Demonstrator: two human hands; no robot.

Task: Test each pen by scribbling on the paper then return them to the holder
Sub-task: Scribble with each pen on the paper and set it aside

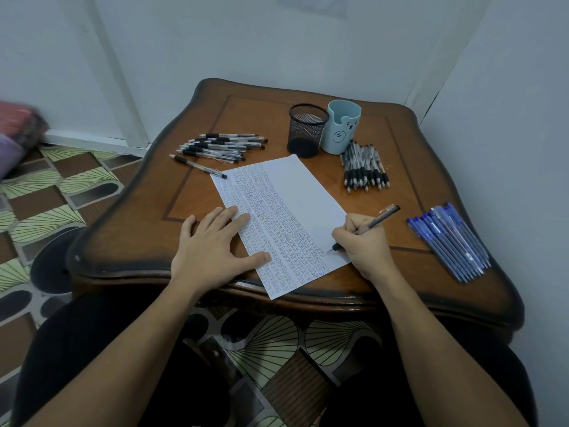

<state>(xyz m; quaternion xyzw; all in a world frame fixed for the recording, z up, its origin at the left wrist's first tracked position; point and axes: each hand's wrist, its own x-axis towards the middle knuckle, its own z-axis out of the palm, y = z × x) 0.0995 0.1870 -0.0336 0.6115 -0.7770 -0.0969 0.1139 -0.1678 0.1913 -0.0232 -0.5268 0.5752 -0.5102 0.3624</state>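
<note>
Pen in hand: a dark pen (381,217) with a coppery clip, its tip down on the paper (289,192) near the lower right edge.
How it handles: light, stiff and slim by the look of it. The smooth barrel could roll if set down loose, so the place to hold it is low on the barrel near the tip.
Right hand: the right hand (366,241) has its fingers curled tight round the lower barrel in a writing grip, with the heel resting at the sheet's edge.
Left hand: the left hand (209,245) lies flat with fingers spread. Fingertips and thumb press the sheet's left edge to hold it down.
Paper: one thin sheet, already dense with rows of scribbles. It would slide easily if it were not pinned.
Holders: two – a black mesh cup (306,131) and a pale blue bear cup (341,127), touching side by side at the back. No pen sticks out of either.
Left pile (221,146): roughly ten capped black-grip pens, overlapping too much to count surely.
Stray pen (197,165): one, with its tip just over the sheet's top corner.
Click pens (365,169): about nine in a bunch, just in front of the bear cup.
Blue pens (452,241): about ten, fanned out to the right of the writing hand.
Table (138,226): one dark wooden top, carrying everything.
</note>
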